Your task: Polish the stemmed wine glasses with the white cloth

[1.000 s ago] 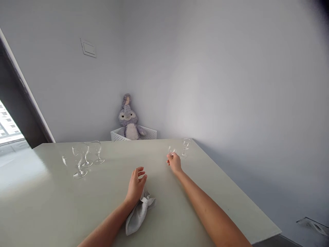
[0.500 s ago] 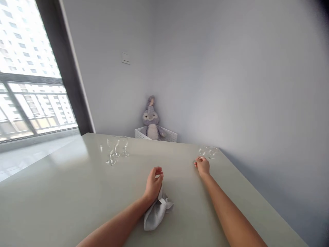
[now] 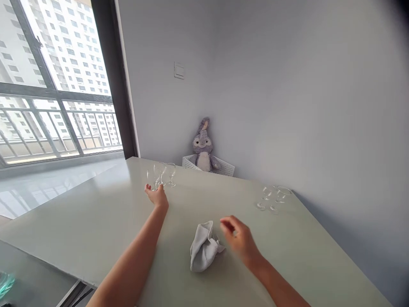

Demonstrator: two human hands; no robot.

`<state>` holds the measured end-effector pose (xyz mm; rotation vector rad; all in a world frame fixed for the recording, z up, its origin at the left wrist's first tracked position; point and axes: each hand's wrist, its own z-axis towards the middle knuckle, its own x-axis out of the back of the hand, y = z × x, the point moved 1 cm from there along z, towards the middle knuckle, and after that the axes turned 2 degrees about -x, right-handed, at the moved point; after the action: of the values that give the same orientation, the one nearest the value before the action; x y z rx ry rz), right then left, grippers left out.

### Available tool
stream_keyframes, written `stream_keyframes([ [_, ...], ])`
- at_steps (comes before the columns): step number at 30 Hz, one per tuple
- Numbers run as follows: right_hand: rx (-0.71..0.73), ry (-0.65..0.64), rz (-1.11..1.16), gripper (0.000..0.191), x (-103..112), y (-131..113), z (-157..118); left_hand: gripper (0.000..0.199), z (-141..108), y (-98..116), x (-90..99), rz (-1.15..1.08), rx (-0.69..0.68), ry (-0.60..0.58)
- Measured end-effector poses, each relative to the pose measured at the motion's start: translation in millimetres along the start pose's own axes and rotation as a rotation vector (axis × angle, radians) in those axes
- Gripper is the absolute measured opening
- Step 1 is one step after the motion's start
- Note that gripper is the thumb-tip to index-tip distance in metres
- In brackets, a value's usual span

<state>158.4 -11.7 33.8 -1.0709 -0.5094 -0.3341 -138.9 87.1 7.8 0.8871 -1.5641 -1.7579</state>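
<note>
On the left of the table, my left hand (image 3: 157, 196) reaches to a small group of clear stemmed glasses. Its fingers and thumb are spread on either side of the foot of the nearest glass (image 3: 158, 172); whether they touch it I cannot tell. Another stemmed glass (image 3: 171, 172) stands just behind to the right. My right hand (image 3: 239, 238), slightly blurred, hovers right of a crumpled grey-white cloth (image 3: 203, 249). Its fingers are loosely curled and apart from the thumb, with nothing visible in them.
Two clear stemmed glasses, one nearer (image 3: 266, 196) and one beside it (image 3: 280, 198), stand near the right edge of the pale table (image 3: 96, 230). Past the far edge a plush rabbit (image 3: 203, 149) sits in a white basket (image 3: 227, 168). Walls close off the back and right; a window (image 3: 57, 98) is at left.
My left hand has moved from beside the cloth out to the left glasses. My right hand has left the right glasses and come back near the cloth. The view has swung left.
</note>
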Motion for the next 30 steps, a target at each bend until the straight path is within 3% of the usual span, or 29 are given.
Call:
stream_keyframes([
  [3,0.264,-0.15,-0.286,0.013,-24,-41,-16,0.077,17,-4,6.7,-0.02,0.045,-0.011],
  [7,0.493,-0.273,-0.551,0.031,-58,-52,-44,0.084,27,-8,5.2,-0.041,0.053,-0.105],
  [10,0.469,-0.308,-0.699,0.058,-74,-37,-53,0.082,31,-10,4.0,-0.033,0.063,-0.167],
  [13,0.346,-0.327,-0.703,0.046,-72,-19,-51,0.072,31,-12,3.4,0.0,0.066,-0.195],
  [16,0.225,-0.305,-0.567,0.029,-58,-8,-42,0.06,24,-12,-0.8,0.05,0.052,-0.207],
  [19,0.085,-0.218,-0.344,0.025,-45,0,-29,0.057,6,-12,-10.6,0.097,0.017,-0.25],
  [23,-0.161,-0.025,0.059,0.022,-29,17,-10,0.053,-33,-8,-25.6,0.149,-0.059,-0.365],
  [27,-0.372,0.257,0.504,0.021,-4,31,5,0.05,-72,2,-34.3,0.373,-0.251,-0.532],
  [30,-0.471,0.38,0.843,0.039,15,29,9,0.047,-90,8,-36.4,0.493,-0.351,-0.634],
])
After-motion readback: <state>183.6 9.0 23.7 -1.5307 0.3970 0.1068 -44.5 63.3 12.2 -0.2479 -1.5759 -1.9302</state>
